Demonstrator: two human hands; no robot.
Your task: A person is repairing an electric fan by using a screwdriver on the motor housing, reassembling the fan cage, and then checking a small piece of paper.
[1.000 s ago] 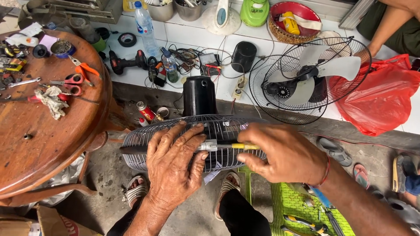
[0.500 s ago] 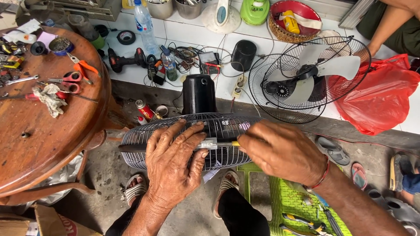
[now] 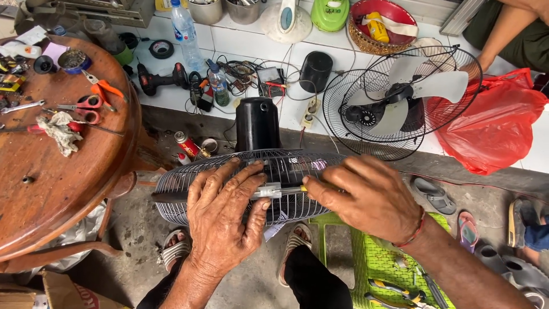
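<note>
While your left hand (image 3: 226, 220) lies spread on the fan grille (image 3: 189, 191), right hand (image 3: 366, 197) pinching the screwdriver (image 3: 280, 190): the tip could slip, jabbing your fingers.

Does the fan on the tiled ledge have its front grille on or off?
Off: the fan's blades lie bare over the rear grille.

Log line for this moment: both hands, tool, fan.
left hand: flat on wire fan guard, steadying | right hand: holds screwdriver level at guard rim | fan motor housing: upright behind
</note>
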